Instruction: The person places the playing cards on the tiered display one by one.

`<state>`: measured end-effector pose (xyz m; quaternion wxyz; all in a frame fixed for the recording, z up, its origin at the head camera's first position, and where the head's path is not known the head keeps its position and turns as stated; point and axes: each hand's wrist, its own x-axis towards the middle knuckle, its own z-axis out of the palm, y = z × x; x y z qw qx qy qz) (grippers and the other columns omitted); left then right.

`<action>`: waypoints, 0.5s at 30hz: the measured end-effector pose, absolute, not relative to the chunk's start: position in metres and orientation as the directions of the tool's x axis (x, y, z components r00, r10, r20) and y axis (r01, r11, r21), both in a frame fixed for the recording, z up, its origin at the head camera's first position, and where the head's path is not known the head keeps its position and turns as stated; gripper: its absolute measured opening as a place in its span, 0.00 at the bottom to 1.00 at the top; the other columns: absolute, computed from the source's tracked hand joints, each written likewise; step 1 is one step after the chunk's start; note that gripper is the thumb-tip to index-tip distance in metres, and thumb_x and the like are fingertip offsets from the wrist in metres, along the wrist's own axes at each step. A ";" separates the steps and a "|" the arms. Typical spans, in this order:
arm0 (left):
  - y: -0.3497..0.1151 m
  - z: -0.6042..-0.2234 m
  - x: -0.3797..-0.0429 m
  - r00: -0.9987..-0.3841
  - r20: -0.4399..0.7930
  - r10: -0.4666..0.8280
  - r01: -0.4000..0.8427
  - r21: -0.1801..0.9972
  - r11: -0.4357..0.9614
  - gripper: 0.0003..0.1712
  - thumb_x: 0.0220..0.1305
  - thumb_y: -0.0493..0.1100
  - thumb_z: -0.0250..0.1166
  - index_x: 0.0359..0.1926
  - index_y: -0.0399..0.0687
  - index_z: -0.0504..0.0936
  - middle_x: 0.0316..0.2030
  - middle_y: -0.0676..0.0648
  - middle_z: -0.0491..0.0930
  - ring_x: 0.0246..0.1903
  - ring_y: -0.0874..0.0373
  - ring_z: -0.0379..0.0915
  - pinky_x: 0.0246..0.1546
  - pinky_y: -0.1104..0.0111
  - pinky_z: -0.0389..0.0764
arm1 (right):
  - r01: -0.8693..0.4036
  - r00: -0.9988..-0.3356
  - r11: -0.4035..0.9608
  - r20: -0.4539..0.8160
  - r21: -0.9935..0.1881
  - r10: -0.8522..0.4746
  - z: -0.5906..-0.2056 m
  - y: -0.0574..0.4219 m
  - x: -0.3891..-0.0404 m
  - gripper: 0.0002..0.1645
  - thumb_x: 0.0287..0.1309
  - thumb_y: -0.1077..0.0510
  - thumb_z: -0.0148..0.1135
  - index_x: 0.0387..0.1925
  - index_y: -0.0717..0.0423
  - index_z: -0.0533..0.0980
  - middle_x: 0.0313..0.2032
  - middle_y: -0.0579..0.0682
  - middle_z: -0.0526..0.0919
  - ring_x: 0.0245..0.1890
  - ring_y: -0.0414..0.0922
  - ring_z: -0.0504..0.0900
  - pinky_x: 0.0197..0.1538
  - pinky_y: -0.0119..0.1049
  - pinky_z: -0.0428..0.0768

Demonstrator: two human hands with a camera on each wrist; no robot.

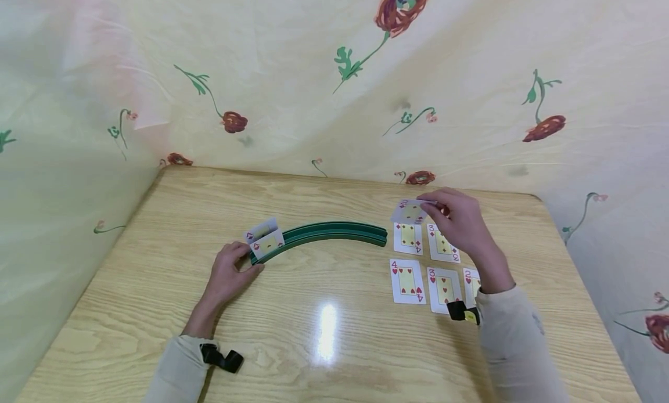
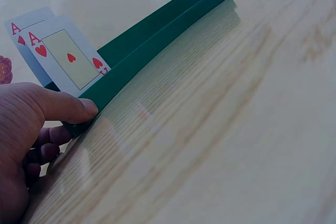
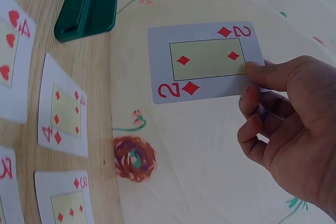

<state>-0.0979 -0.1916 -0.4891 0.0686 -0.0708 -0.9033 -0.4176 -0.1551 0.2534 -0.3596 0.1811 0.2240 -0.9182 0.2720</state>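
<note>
A curved green card holder (image 1: 334, 230) lies across the table, two grooves running along it. At its left end stand the ace of hearts (image 2: 71, 56) in front and the ace of diamonds (image 2: 23, 27) behind. My left hand (image 1: 230, 272) grips that end, thumb on the front wall and fingers curled behind and below. Above the far row of cards, my right hand (image 1: 455, 217) pinches the two of diamonds (image 3: 207, 61) by one short edge, its face showing in the right wrist view. The holder's right end (image 3: 86, 30) has no card in it.
Face up on the table (image 1: 324, 287) lie the four of diamonds (image 1: 407, 240) and three of diamonds (image 1: 439, 243). Nearer are the four of hearts (image 1: 406, 281), three of hearts (image 1: 443, 284) and a partly covered two of hearts (image 1: 472, 281). Flowered cloth (image 1: 292, 54) hangs behind.
</note>
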 end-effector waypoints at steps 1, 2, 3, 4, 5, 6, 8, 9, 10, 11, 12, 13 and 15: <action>-0.192 -0.489 -0.098 -0.980 0.185 0.071 0.186 0.743 0.643 0.21 0.54 0.36 0.75 0.49 0.32 0.85 0.45 0.36 0.82 0.45 0.46 0.72 0.47 0.57 0.69 | -0.514 -0.834 0.747 0.452 -0.423 -0.318 -0.359 0.250 -0.156 0.09 0.60 0.71 0.65 0.42 0.64 0.85 0.36 0.58 0.87 0.28 0.42 0.74 0.33 0.24 0.71; -0.192 -0.489 -0.098 -0.980 0.185 0.071 0.186 0.743 0.643 0.21 0.54 0.36 0.75 0.49 0.32 0.85 0.45 0.36 0.82 0.45 0.46 0.72 0.47 0.57 0.69 | -0.515 -0.835 0.743 0.448 -0.428 -0.321 -0.358 0.247 -0.157 0.09 0.60 0.71 0.64 0.42 0.64 0.85 0.37 0.58 0.87 0.29 0.42 0.75 0.33 0.25 0.71; -0.192 -0.489 -0.098 -0.980 0.185 0.072 0.187 0.743 0.643 0.21 0.54 0.36 0.75 0.49 0.32 0.85 0.45 0.36 0.83 0.45 0.46 0.72 0.47 0.57 0.69 | -0.516 -0.836 0.739 0.443 -0.433 -0.324 -0.358 0.244 -0.158 0.09 0.60 0.70 0.64 0.42 0.64 0.85 0.37 0.58 0.87 0.29 0.43 0.75 0.33 0.25 0.72; -0.192 -0.489 -0.098 -0.980 0.187 0.072 0.189 0.742 0.643 0.21 0.54 0.36 0.76 0.49 0.32 0.85 0.45 0.36 0.83 0.45 0.46 0.72 0.47 0.57 0.69 | -0.519 -0.836 0.734 0.440 -0.438 -0.328 -0.358 0.242 -0.159 0.09 0.61 0.70 0.64 0.42 0.63 0.85 0.37 0.58 0.87 0.29 0.43 0.75 0.33 0.25 0.72; -0.192 -0.489 -0.098 -0.980 0.187 0.073 0.190 0.742 0.643 0.21 0.54 0.36 0.76 0.49 0.33 0.85 0.45 0.36 0.83 0.45 0.46 0.72 0.48 0.57 0.69 | -0.522 -0.835 0.730 0.438 -0.441 -0.333 -0.358 0.239 -0.160 0.09 0.60 0.70 0.64 0.42 0.63 0.85 0.38 0.58 0.88 0.29 0.43 0.75 0.33 0.26 0.72; -0.192 -0.489 -0.098 -0.979 0.188 0.075 0.191 0.742 0.643 0.21 0.54 0.37 0.76 0.49 0.33 0.85 0.45 0.36 0.83 0.45 0.46 0.72 0.48 0.56 0.69 | -0.528 -0.832 0.725 0.440 -0.442 -0.338 -0.357 0.236 -0.161 0.09 0.60 0.70 0.65 0.42 0.63 0.85 0.38 0.58 0.88 0.28 0.43 0.75 0.32 0.26 0.72; -0.192 -0.489 -0.098 -0.979 0.189 0.075 0.192 0.744 0.640 0.21 0.54 0.36 0.76 0.49 0.33 0.85 0.45 0.36 0.83 0.45 0.46 0.72 0.48 0.56 0.69 | -0.543 -0.824 0.713 0.444 -0.444 -0.351 -0.357 0.230 -0.163 0.09 0.60 0.70 0.65 0.42 0.63 0.85 0.38 0.58 0.87 0.28 0.43 0.75 0.32 0.27 0.72; -0.192 -0.489 -0.098 -0.979 0.189 0.075 0.193 0.745 0.638 0.21 0.54 0.36 0.76 0.49 0.33 0.85 0.45 0.36 0.83 0.45 0.46 0.72 0.48 0.56 0.69 | -0.553 -0.819 0.705 0.448 -0.444 -0.360 -0.357 0.226 -0.164 0.09 0.60 0.70 0.65 0.42 0.63 0.85 0.37 0.57 0.87 0.27 0.42 0.76 0.31 0.28 0.73; -0.192 -0.490 -0.098 -0.979 0.190 0.074 0.193 0.745 0.638 0.21 0.54 0.36 0.76 0.49 0.33 0.85 0.45 0.36 0.83 0.45 0.46 0.72 0.48 0.56 0.69 | -0.561 -0.814 0.698 0.450 -0.446 -0.367 -0.357 0.223 -0.165 0.09 0.60 0.70 0.65 0.42 0.63 0.85 0.37 0.57 0.87 0.27 0.42 0.76 0.31 0.28 0.73; -0.192 -0.490 -0.098 -0.979 0.190 0.074 0.193 0.746 0.637 0.21 0.54 0.36 0.76 0.49 0.33 0.85 0.45 0.36 0.83 0.45 0.46 0.72 0.48 0.56 0.69 | -0.568 -0.810 0.690 0.452 -0.449 -0.373 -0.357 0.220 -0.166 0.09 0.60 0.70 0.65 0.42 0.63 0.85 0.36 0.57 0.87 0.27 0.42 0.76 0.31 0.28 0.73; -0.192 -0.490 -0.098 -0.979 0.190 0.074 0.193 0.747 0.636 0.21 0.54 0.36 0.76 0.49 0.33 0.85 0.45 0.36 0.83 0.45 0.46 0.72 0.48 0.57 0.69 | -0.574 -0.807 0.682 0.452 -0.453 -0.379 -0.357 0.216 -0.167 0.09 0.60 0.70 0.65 0.42 0.63 0.85 0.36 0.56 0.87 0.27 0.42 0.75 0.31 0.28 0.72; -0.192 -0.490 -0.098 -0.979 0.189 0.073 0.192 0.747 0.636 0.21 0.54 0.36 0.76 0.49 0.33 0.85 0.45 0.36 0.83 0.45 0.46 0.72 0.48 0.57 0.69 | -0.578 -0.806 0.674 0.450 -0.460 -0.384 -0.356 0.213 -0.167 0.09 0.61 0.70 0.64 0.42 0.62 0.85 0.36 0.56 0.87 0.27 0.42 0.75 0.31 0.28 0.72; -0.193 -0.490 -0.098 -0.980 0.187 0.074 0.190 0.748 0.635 0.21 0.54 0.36 0.76 0.49 0.33 0.85 0.45 0.36 0.83 0.45 0.46 0.72 0.48 0.57 0.69 | -0.580 -0.807 0.664 0.443 -0.472 -0.390 -0.355 0.207 -0.168 0.09 0.61 0.70 0.64 0.42 0.62 0.85 0.35 0.56 0.86 0.27 0.42 0.75 0.31 0.28 0.72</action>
